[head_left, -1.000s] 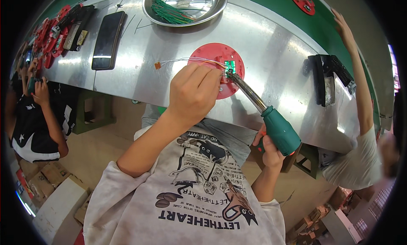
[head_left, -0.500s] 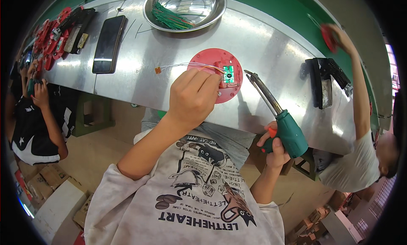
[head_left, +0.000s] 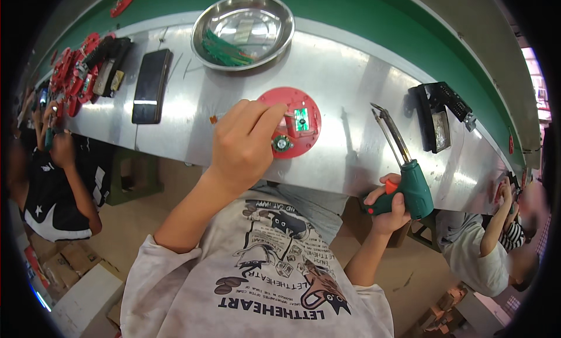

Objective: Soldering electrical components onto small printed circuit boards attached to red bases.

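Observation:
A red round plastic housing [head_left: 312,107] lies on the metal bench, with a small green circuit board [head_left: 301,119] on it. Below the board sits a round green-and-silver part [head_left: 283,143]. My left hand [head_left: 242,142] is over the housing's left side, finger and thumb pinched together; whatever is between them is hidden. A small orange-brown tab [head_left: 213,119] shows just left of that hand. My right hand [head_left: 390,212] grips a green soldering gun [head_left: 416,189] by its handle, index finger near the red trigger. Its metal tip points up, apart from the housing.
A steel bowl [head_left: 272,57] with green wires [head_left: 225,49] stands at the back. A dark phone [head_left: 151,87] and a pile of red housings [head_left: 73,75] lie left. A black soldering stand [head_left: 432,119] is at right. Co-workers sit at both sides.
The soldering gun's tip has moved right, away from the housing. My left hand has shifted left and uncovered the round part. The right-hand co-worker's outstretched arm has drawn back. The view has shifted.

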`<state>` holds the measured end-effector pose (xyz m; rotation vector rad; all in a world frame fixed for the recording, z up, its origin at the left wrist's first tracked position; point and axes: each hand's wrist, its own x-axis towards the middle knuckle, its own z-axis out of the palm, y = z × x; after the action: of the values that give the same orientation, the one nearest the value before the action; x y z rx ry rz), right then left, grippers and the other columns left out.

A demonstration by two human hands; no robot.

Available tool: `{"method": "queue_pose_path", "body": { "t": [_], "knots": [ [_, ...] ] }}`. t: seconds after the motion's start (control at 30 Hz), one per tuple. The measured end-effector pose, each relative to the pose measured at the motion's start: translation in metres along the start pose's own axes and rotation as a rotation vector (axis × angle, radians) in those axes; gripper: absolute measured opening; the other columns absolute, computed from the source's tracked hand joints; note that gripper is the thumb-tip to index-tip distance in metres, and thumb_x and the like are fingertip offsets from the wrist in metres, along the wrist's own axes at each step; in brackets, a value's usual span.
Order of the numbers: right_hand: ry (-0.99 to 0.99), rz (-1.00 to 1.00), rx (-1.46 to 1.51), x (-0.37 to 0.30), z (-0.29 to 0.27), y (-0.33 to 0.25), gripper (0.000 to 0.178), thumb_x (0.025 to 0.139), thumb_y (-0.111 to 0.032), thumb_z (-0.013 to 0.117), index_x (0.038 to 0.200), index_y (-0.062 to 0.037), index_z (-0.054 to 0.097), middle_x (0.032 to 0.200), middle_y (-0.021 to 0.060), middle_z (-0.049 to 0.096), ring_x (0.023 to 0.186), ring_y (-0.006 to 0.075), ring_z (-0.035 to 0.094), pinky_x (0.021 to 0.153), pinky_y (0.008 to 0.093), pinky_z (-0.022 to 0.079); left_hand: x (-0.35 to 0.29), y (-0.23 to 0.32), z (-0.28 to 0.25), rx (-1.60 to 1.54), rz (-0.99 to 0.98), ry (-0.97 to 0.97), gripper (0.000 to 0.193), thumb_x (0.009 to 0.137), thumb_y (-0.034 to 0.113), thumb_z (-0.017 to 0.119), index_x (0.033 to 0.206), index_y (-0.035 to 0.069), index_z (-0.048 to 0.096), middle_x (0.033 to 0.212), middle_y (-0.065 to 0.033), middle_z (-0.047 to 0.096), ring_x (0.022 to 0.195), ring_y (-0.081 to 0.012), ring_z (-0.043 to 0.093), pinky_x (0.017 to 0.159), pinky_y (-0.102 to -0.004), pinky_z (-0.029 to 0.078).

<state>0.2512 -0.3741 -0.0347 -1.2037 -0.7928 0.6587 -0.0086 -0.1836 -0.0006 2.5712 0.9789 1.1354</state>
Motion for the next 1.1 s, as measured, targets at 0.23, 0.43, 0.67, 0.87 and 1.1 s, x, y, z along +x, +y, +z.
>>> {"method": "queue_pose_path", "body": {
  "t": [0.23, 0.43, 0.67, 0.87, 1.1],
  "knots": [
    [0.24, -0.097, 0.092, 0.008, -0.011, 0.004, 0.044, 0.099, -0.028, 0.052, 0.123, 0.0093, 0.047, 0.101, 0.02, 0.059, 0.046, 0.0197, 0.058, 0.039, 0.0328, 0.049, 0.038, 0.012, 0.016, -0.069, -0.007, -0.426, 0.054, 0.071, 0.032, 0.082, 0.111, -0.001, 0.064, 0.101, -0.0153, 0.066, 0.092, -0.0349, 0.062, 0.083, -0.0457, 0.049],
    [0.483, -0.209, 0.181, 0.009, -0.005, 0.011, 0.039, 0.102, -0.032, 0.046, 0.112, 0.0056, 0.05, 0.099, 0.0178, 0.057, 0.044, 0.0187, 0.054, 0.038, 0.0319, 0.047, 0.198, -0.019, 0.169, 0.086, 0.119, -0.294, 0.043, 0.081, 0.042, 0.071, 0.093, 0.002, 0.066, 0.094, -0.0199, 0.069, 0.088, -0.0392, 0.066, 0.078, -0.0498, 0.053],
    [0.525, -0.161, 0.167, 0.008, -0.01, 0.011, 0.039, 0.102, -0.033, 0.045, 0.11, 0.0049, 0.049, 0.098, 0.0169, 0.055, 0.046, 0.0182, 0.053, 0.04, 0.0326, 0.048, 0.325, -0.123, 0.177, 0.505, -0.479, -0.501, 0.05, 0.081, 0.049, 0.073, 0.113, 0.01, 0.074, 0.11, -0.0153, 0.074, 0.107, -0.0329, 0.071, 0.084, -0.0464, 0.059],
    [0.494, -0.155, 0.189, 0.008, -0.006, 0.012, 0.039, 0.102, -0.032, 0.048, 0.112, 0.005, 0.05, 0.097, 0.0171, 0.056, 0.045, 0.0187, 0.054, 0.039, 0.0333, 0.048, 0.294, -0.129, 0.128, 0.368, -0.371, -0.63, 0.046, 0.073, 0.039, 0.081, 0.108, 0.011, 0.076, 0.109, -0.016, 0.074, 0.101, -0.0343, 0.073, 0.087, -0.0436, 0.059],
    [0.5, -0.151, 0.206, 0.008, -0.006, 0.011, 0.038, 0.102, -0.033, 0.046, 0.111, 0.0043, 0.051, 0.097, 0.0166, 0.057, 0.046, 0.0186, 0.054, 0.041, 0.0329, 0.048, 0.15, -0.022, 0.057, 0.079, 0.521, -0.853, 0.048, 0.078, 0.013, 0.074, 0.126, 0.017, 0.068, 0.104, -0.0109, 0.069, 0.099, -0.0309, 0.066, 0.084, -0.0404, 0.055]
  ]
}}
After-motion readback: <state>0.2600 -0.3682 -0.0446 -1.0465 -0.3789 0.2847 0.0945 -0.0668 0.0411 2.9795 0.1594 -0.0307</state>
